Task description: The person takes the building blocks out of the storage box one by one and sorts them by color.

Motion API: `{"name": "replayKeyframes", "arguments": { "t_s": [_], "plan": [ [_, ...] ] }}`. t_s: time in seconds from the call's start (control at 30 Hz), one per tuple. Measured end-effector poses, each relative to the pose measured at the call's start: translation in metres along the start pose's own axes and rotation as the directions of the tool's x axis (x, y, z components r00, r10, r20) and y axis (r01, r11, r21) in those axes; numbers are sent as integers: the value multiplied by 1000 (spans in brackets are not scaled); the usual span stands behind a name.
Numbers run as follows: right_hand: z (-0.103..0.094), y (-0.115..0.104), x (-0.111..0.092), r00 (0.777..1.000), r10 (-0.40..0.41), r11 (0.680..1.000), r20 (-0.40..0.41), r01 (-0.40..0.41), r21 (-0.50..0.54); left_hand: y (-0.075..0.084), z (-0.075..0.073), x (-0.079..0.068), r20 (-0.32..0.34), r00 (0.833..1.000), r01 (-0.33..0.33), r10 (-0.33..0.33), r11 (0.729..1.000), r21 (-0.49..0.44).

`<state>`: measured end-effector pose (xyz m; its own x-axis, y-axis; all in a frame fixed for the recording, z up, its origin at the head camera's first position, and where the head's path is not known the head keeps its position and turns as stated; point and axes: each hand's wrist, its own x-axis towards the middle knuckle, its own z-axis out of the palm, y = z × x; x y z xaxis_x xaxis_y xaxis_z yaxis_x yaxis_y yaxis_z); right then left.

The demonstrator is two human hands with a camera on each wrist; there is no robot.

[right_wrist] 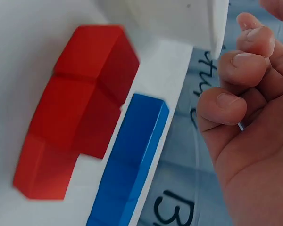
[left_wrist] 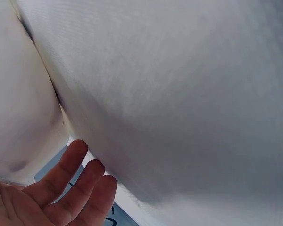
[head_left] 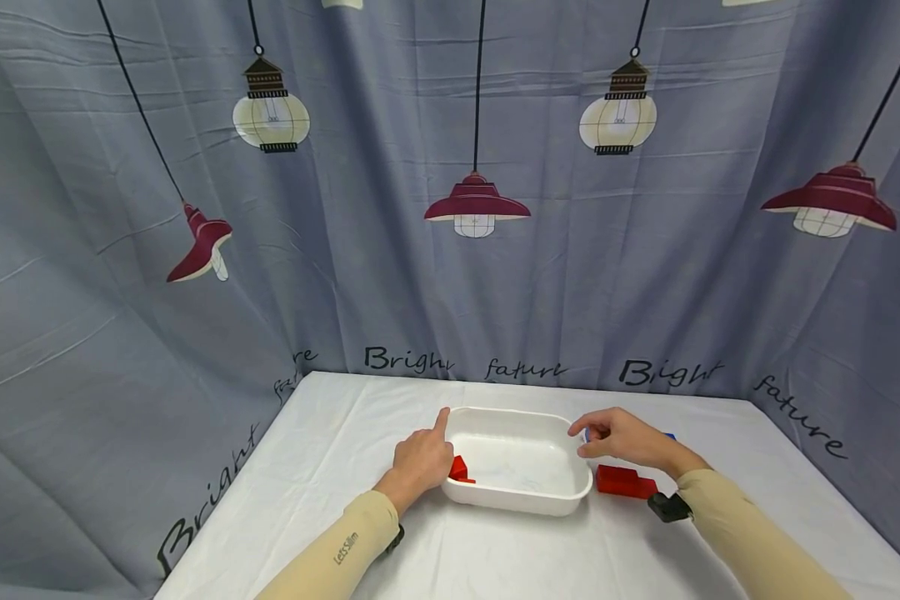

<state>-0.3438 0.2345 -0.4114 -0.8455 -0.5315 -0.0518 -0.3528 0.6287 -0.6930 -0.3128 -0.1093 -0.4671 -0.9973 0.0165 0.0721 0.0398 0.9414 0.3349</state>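
Note:
A white rectangular tub (head_left: 517, 502) sits on the table between the two hands. My left hand (head_left: 423, 458) is at its left side, index finger extended along the rim; in the left wrist view the other fingers (left_wrist: 78, 183) are relaxed beside the outer wall, and the thumb is hidden. Over the right rim hovers my right hand (head_left: 626, 437), fingers loosely bent and holding nothing. Red pieces (head_left: 458, 468) lie inside the tub at the left end. Outside it, red blocks (head_left: 625, 482) lie below the right hand. A blue bar (right_wrist: 132, 150) rests beyond them, mostly hidden in the head view.
A white cloth (head_left: 330, 450) covers the table. Behind it hangs a grey-blue curtain (head_left: 390, 275) printed with lamps and lettering. A black wrist device (head_left: 669, 507) sits at the right sleeve, close to the red blocks.

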Motion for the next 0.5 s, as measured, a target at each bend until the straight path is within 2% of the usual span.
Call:
{"name": "replayKeyframes", "arguments": {
  "t_s": [0.5],
  "plan": [
    [18, -26, 38, 996, -34, 999, 78, 32, 20, 0, 2, 1, -4, 1000, 14, -14, 1000, 0]
  ]
}}
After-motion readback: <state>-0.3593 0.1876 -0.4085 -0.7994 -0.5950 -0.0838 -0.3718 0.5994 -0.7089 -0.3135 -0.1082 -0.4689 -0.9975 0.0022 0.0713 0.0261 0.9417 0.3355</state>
